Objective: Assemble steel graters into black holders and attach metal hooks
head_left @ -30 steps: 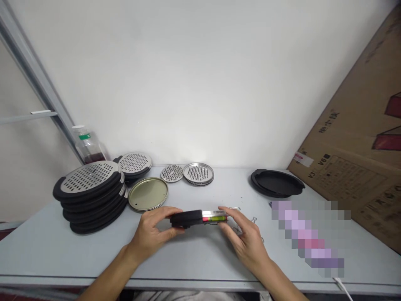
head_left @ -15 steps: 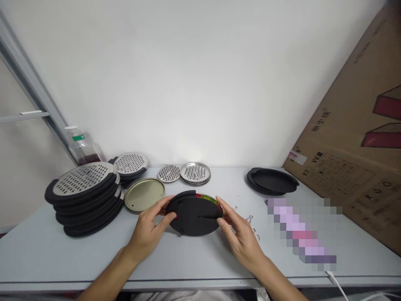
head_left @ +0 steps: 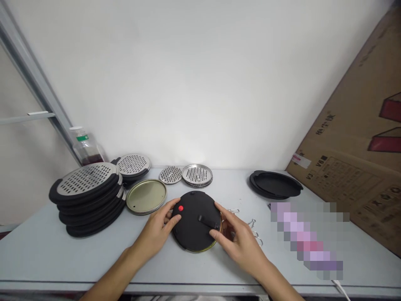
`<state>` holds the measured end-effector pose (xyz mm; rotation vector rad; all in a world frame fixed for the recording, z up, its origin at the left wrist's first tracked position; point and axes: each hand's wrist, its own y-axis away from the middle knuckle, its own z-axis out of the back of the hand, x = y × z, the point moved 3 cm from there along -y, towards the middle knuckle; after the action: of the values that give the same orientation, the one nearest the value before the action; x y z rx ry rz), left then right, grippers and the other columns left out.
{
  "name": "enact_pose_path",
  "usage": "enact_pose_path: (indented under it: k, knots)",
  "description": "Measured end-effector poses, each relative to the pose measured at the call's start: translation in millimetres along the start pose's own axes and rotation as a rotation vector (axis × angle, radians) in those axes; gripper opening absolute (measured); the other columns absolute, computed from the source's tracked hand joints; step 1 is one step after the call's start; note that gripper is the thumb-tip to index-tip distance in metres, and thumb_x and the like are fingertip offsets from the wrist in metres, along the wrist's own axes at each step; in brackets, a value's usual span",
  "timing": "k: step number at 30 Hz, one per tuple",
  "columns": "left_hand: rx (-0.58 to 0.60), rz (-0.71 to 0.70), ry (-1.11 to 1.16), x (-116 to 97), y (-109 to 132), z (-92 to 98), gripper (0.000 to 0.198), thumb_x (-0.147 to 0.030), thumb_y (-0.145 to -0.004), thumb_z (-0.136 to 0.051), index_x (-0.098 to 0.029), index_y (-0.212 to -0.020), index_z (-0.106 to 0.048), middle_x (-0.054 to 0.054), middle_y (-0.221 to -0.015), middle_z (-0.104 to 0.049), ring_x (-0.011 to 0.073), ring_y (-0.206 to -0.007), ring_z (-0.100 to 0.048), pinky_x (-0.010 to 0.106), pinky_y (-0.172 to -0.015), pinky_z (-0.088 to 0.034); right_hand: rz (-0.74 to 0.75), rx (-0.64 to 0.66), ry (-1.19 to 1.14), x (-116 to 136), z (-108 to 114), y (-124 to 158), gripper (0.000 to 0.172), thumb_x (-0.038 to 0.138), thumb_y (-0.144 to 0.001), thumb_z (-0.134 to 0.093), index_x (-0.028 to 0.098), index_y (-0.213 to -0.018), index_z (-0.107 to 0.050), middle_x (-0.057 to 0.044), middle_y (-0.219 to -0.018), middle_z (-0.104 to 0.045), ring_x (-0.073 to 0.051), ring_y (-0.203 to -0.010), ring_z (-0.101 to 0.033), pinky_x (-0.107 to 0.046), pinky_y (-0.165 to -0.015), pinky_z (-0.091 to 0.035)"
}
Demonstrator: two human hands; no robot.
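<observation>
Between my two hands is a black round disc (head_left: pixel 191 234) with a red dot near its upper left, a raised black tab toward its right and a thin yellow-green rim. My left hand (head_left: pixel 156 228) grips its left edge, thumb on the face. On the right edge my right hand (head_left: pixel 234 236) holds it, thumb beside the tab and fingers partly hidden behind. A gold-coloured round lid (head_left: pixel 146 195) lies just behind my left hand. Several wire clips (head_left: pixel 255 234) lie beyond my right hand, partly covered by it.
A stack of black-rimmed perforated discs (head_left: pixel 90 209) stands at left, with another perforated disc (head_left: pixel 133 165) and a bottle (head_left: pixel 87 148) behind. Metal grater discs (head_left: pixel 171 174) lie at the back. Black round trays (head_left: pixel 275 184) and a cardboard box (head_left: pixel 351 167) are at right, near a blurred-out item.
The disc has turned and tilted in my hands, so its face with the red dot and tab now shows more fully. Both hands keep their grip. The view has shifted slightly.
</observation>
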<state>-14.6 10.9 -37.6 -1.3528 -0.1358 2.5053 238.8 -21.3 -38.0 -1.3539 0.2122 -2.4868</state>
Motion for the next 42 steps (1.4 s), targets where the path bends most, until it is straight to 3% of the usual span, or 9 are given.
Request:
enact_pose_path:
  k: [3, 9, 12, 17, 20, 23, 33, 38, 42]
  knots:
    - [-0.03, 0.025, -0.031, -0.3, -2.9, 0.5, 0.037, -0.039, -0.095, -0.053, -0.022, -0.126, -0.063, 0.003, -0.085, -0.067, 0.0172, -0.075, -0.061, 0.029, -0.072, -0.052, -0.044, 0.073, 0.063, -0.2, -3.2, 0.5, 0.073, 0.041, -0.084, -0.07, 0.021, -0.147, -0.041, -0.006, -0.095, -0.067, -0.02, -0.074, -0.06, -0.037, -0.073, -0.053]
    - [-0.008, 0.01, -0.035, -4.2, -5.1, 2.2, 0.035, -0.041, -0.097, -0.05, -0.025, -0.125, -0.064, 0.005, -0.122, -0.068, 0.0223, -0.105, -0.065, 0.036, -0.093, -0.052, -0.016, 0.108, 0.178, 2.1, -5.1, 1.2, 0.07, 0.038, -0.077, -0.078, 0.018, -0.139, -0.052, -0.007, -0.097, -0.066, -0.021, -0.079, -0.06, -0.036, -0.076, -0.05]
    - [0.048, -0.021, -0.076, -7.1, -3.1, 1.1, 0.035, -0.042, -0.097, -0.051, -0.027, -0.125, -0.065, 0.005, -0.134, -0.062, 0.0242, -0.126, -0.056, 0.042, -0.111, -0.04, 0.007, 0.12, 0.202, 2.9, -4.3, 1.7, 0.06, 0.04, -0.078, -0.078, 0.016, -0.13, -0.06, -0.006, -0.092, -0.066, -0.02, -0.076, -0.06, -0.035, -0.074, -0.049]
    - [0.184, -0.015, -0.166, -7.1, 4.5, -1.1, 0.06, -0.045, -0.082, -0.072, -0.033, -0.139, -0.054, 0.006, -0.155, -0.04, 0.0298, -0.141, -0.041, 0.048, -0.117, -0.033, 0.086, 0.142, 0.209, 4.1, -3.8, 2.8, 0.049, 0.044, -0.08, -0.076, 0.015, -0.119, -0.066, -0.005, -0.083, -0.066, -0.018, -0.071, -0.06, -0.031, -0.068, -0.047]
    - [0.241, -0.052, -0.192, -7.9, 6.3, -1.2, 0.07, -0.048, -0.078, -0.077, -0.035, -0.141, -0.05, 0.007, -0.158, -0.034, 0.0319, -0.142, -0.038, 0.049, -0.117, -0.034, 0.152, 0.187, 0.199, 6.3, -5.6, 5.0, 0.038, 0.045, -0.084, -0.072, 0.015, -0.108, -0.069, -0.004, -0.076, -0.065, -0.017, -0.068, -0.06, -0.028, -0.064, -0.044]
    - [0.219, -0.085, -0.212, -8.2, 4.7, 0.0, 0.059, -0.046, -0.084, -0.071, -0.033, -0.139, -0.052, 0.007, -0.157, -0.036, 0.0307, -0.142, -0.039, 0.048, -0.117, -0.035, 0.221, 0.223, 0.194, 10.2, -7.3, 8.3, 0.033, 0.043, -0.088, -0.067, 0.014, -0.104, -0.069, -0.003, -0.072, -0.064, -0.016, -0.066, -0.059, -0.027, -0.063, -0.044]
    - [-0.023, -0.192, -0.306, -0.7, -4.3, 2.7, 0.023, -0.032, -0.097, -0.055, -0.028, -0.118, -0.064, 0.005, -0.133, -0.059, 0.0237, -0.125, -0.056, 0.044, -0.11, -0.043, 0.313, 0.338, 0.23, 18.6, -12.0, 15.7, 0.043, 0.04, -0.089, -0.064, 0.015, -0.124, -0.066, -0.007, -0.082, -0.067, -0.019, -0.072, -0.06, -0.03, -0.069, -0.048]
    - [0.079, -0.171, -0.261, -5.9, -0.5, 4.6, 0.027, -0.038, -0.098, -0.053, -0.028, -0.121, -0.064, 0.005, -0.138, -0.058, 0.0244, -0.127, -0.055, 0.045, -0.112, -0.042, 0.298, 0.325, 0.157, 20.1, -10.7, 14.9, 0.037, 0.037, -0.091, -0.062, 0.018, -0.122, -0.068, -0.006, -0.079, -0.067, -0.017, -0.069, -0.06, -0.028, -0.065, -0.047]
    - [0.251, -0.146, -0.255, -6.2, 6.5, 4.8, 0.064, -0.052, -0.08, -0.073, -0.032, -0.138, -0.054, 0.006, -0.159, -0.033, 0.0327, -0.142, -0.038, 0.05, -0.117, -0.034, 0.206, 0.243, 0.022, 14.2, -1.9, 9.6, 0.027, 0.035, -0.093, -0.06, 0.022, -0.114, -0.073, -0.004, -0.079, -0.07, -0.015, -0.067, -0.062, -0.026, -0.064, -0.046]
